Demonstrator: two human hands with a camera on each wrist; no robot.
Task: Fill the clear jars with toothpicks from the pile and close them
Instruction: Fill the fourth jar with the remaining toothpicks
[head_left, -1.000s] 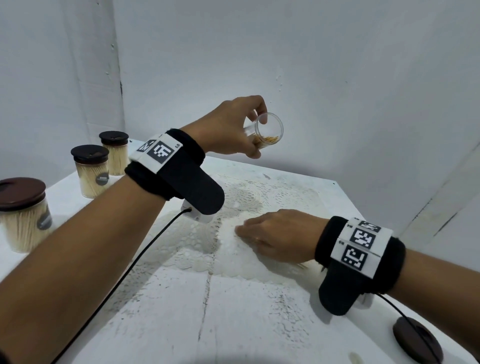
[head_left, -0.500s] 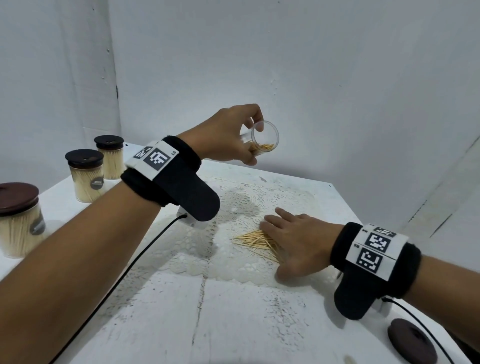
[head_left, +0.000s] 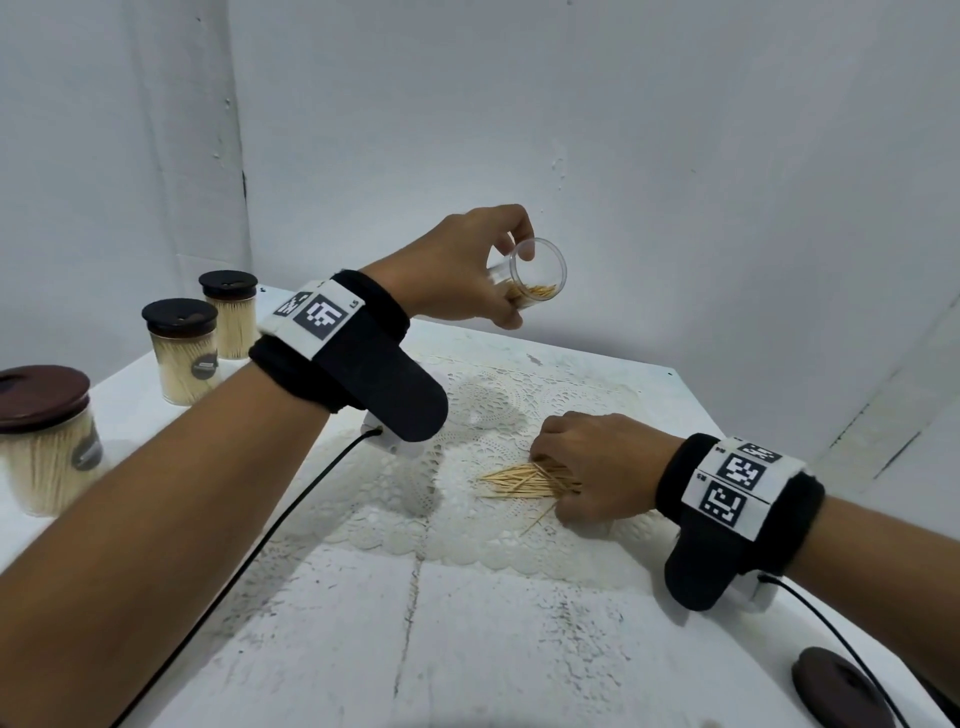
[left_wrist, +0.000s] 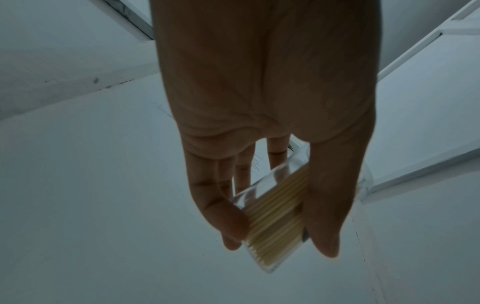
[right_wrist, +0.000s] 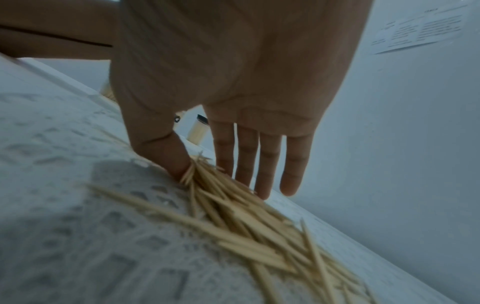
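Observation:
My left hand (head_left: 511, 291) holds a small clear jar (head_left: 537, 270) in the air above the table's far side, tilted with its open mouth towards me. A few toothpicks lie inside it. In the left wrist view the thumb and fingers of that hand (left_wrist: 280, 244) clasp the jar (left_wrist: 275, 216) by its sides. A pile of loose toothpicks (head_left: 519, 480) lies on the white lace doily (head_left: 483, 400). My right hand (head_left: 550, 483) rests over the pile's right end. In the right wrist view this hand (right_wrist: 221, 181) has its thumb pressing the toothpicks (right_wrist: 246, 216) and its fairly straight fingers touching them.
Three closed jars full of toothpicks with dark lids stand at the left: (head_left: 44, 441), (head_left: 179, 353), (head_left: 228, 312). A loose dark lid (head_left: 841, 686) lies at the front right of the white table (head_left: 467, 649). Walls stand close behind and to the left.
My right hand has slid right off the pile, uncovering the toothpicks, and its fingers have drawn in over the pile's right end. The left hand still holds the jar aloft, slightly lower.

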